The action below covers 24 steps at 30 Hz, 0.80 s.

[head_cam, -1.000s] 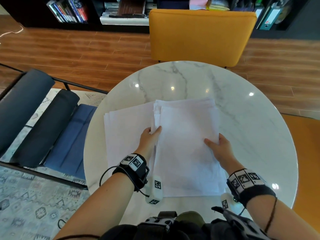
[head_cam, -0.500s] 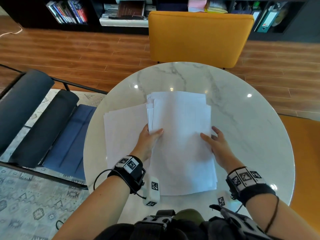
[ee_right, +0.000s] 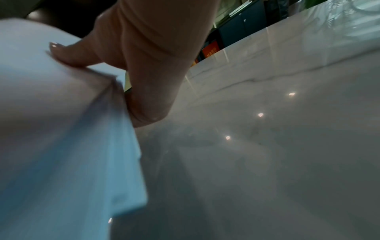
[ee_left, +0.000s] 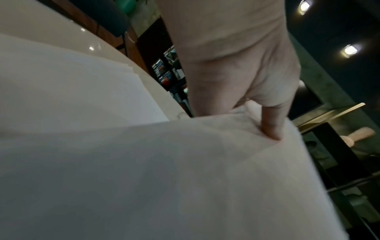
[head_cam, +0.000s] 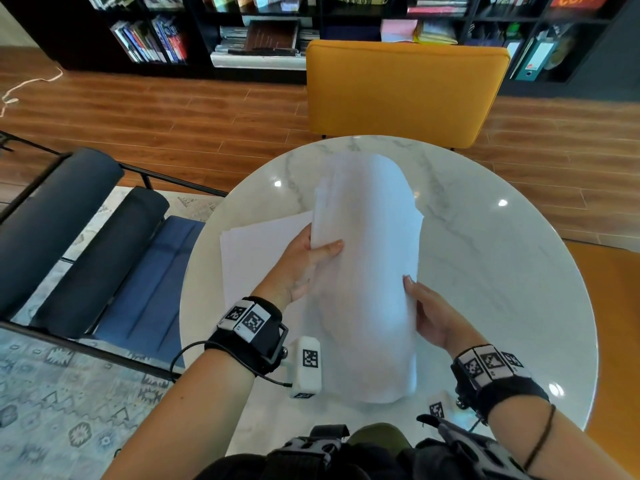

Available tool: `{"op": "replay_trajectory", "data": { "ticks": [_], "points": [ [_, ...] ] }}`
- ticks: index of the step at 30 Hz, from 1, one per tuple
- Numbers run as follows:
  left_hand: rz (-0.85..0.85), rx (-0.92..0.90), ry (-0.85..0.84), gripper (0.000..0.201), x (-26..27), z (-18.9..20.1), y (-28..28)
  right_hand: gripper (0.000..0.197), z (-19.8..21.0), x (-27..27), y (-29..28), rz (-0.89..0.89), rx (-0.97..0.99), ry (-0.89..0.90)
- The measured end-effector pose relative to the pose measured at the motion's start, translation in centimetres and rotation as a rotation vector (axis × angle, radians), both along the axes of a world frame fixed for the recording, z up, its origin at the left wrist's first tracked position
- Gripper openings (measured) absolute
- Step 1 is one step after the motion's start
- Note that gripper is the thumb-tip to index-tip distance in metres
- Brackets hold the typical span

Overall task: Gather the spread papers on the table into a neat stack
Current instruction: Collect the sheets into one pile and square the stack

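A bundle of white papers point(head_cam: 367, 265) is lifted off the round marble table point(head_cam: 502, 271) and bows upward between both hands. My left hand point(head_cam: 304, 261) grips its left edge, thumb on top; the left wrist view shows a finger pressed into the papers point(ee_left: 185, 170). My right hand point(head_cam: 429, 313) holds the right edge, thumb over the top, fingers underneath, as the right wrist view shows on the sheets point(ee_right: 61, 129). More white sheets point(head_cam: 256, 251) lie flat on the table to the left, partly hidden by my left hand.
A yellow chair point(head_cam: 405, 88) stands at the table's far side, with a dark bookshelf point(head_cam: 263, 32) behind it. A dark blue lounge chair point(head_cam: 90, 244) sits to the left on a patterned rug point(head_cam: 52, 403). Bare marble shows right of the bundle.
The right-hand pile has been picked up off the table with both hands and now curves upward. The sheets on the left stay flat.
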<state>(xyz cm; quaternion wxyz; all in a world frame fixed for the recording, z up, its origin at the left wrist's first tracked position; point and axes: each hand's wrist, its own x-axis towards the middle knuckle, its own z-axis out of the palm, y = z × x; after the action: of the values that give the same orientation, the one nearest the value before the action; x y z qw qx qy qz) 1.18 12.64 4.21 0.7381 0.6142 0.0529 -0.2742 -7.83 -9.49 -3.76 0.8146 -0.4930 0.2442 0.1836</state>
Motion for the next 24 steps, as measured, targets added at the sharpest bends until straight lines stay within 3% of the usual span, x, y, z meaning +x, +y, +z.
{"op": "replay_trajectory", "data": {
  "ticks": [4, 9, 12, 15, 18, 21, 24],
  "points": [
    [0.085, 0.279, -0.152, 0.035, 0.5, -0.9, 0.6, 0.042, 0.7, -0.2, -0.4, -0.067, -0.127, -0.01],
    [0.133, 0.573, -0.163, 0.028, -0.5, -3.7, 0.8, 0.028, 0.6, 1.1, 1.1, -0.031, -0.698, -0.065],
    [0.116, 0.631, -0.077, 0.033, -0.9, -5.7, 2.2, 0.031, -0.5, 1.4, 2.0, 0.063, -0.888, -0.074],
    [0.202, 0.717, -0.038, 0.041, -1.0, -7.1, 4.7, 0.035, -1.8, 1.5, 2.2, 0.094, -0.938, -0.017],
    [0.39, 0.96, -0.027, 0.049, -0.4, -7.5, 7.7, 0.032, -1.8, 1.5, 1.9, 0.082, -0.908, -0.014],
    [0.462, 1.096, 0.144, 0.063, -0.5, -7.0, 10.0, 0.025, -1.2, 1.3, 1.6, 0.053, -0.796, -0.043],
    [0.422, 1.079, 0.33, 0.067, -1.1, -7.5, 11.2, 0.025, -1.2, 1.0, 1.8, 0.026, -0.726, -0.038]
  ]
}}
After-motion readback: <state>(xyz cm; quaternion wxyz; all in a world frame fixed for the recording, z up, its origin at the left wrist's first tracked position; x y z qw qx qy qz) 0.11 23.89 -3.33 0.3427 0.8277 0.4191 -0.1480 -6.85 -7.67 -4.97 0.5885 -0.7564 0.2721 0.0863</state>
